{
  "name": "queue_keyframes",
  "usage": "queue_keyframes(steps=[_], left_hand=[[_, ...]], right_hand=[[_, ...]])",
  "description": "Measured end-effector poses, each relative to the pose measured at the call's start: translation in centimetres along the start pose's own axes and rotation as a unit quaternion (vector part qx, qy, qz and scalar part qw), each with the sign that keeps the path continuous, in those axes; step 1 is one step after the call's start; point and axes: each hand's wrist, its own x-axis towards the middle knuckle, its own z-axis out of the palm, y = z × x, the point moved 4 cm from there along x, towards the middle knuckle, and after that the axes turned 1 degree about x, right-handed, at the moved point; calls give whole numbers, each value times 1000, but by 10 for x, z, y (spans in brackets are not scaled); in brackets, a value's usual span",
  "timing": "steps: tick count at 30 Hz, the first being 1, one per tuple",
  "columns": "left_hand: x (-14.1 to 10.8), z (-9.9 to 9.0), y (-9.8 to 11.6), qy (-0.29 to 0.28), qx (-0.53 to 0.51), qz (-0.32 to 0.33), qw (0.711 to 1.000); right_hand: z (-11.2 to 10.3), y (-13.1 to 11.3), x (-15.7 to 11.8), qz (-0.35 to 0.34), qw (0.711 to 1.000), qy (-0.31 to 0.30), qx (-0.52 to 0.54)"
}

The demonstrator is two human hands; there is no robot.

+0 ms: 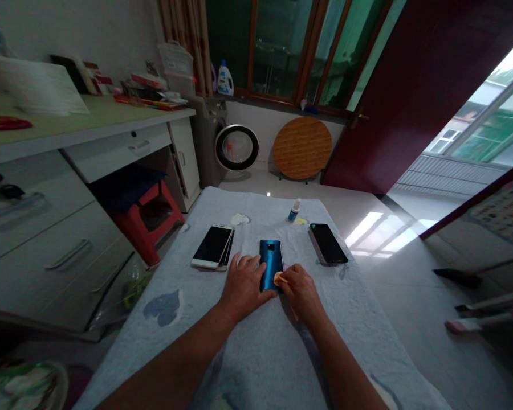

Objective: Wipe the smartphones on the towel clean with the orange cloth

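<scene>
A blue smartphone (272,257) lies back side up on the cloth-covered table, its square camera block at the far end. My left hand (244,279) steadies it: index finger at its left edge, thumb along its near edge, the other fingers stretched over the cloth. My right hand (301,290) is closed on a small orange cloth (278,278), pressed to the phone's lower right part. Left of my hands, a white phone (211,246) rests screen up, partly over another phone (227,259). To the right lies a dark-screened phone (327,244). A small spray bottle (294,210) stands beyond.
The table cover (175,353) is pale blue with patches. At left are a desk (123,122) with drawers and a red stool (154,222). A washing machine (211,142) with its door ajar, a round wooden tabletop (302,148) and a dark red door (389,97) stand behind.
</scene>
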Motion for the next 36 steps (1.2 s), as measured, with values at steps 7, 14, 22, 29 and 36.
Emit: queue_keyframes(steps=[7, 14, 22, 29, 36], left_hand=[[0, 2, -1, -7, -28, 3, 1000], [1, 2, -1, -17, -35, -2, 999], [1, 3, -2, -26, -41, -1, 999], [1, 5, -4, -20, -49, -4, 999], [1, 3, -3, -26, -52, -7, 998]], right_hand=[[3, -4, -9, 27, 999, -4, -41], [5, 5, 26, 50, 991, 23, -122], [19, 11, 97, 24, 980, 12, -197], [30, 7, 113, -19, 979, 0, -202], [40, -9, 93, -107, 982, -34, -151]])
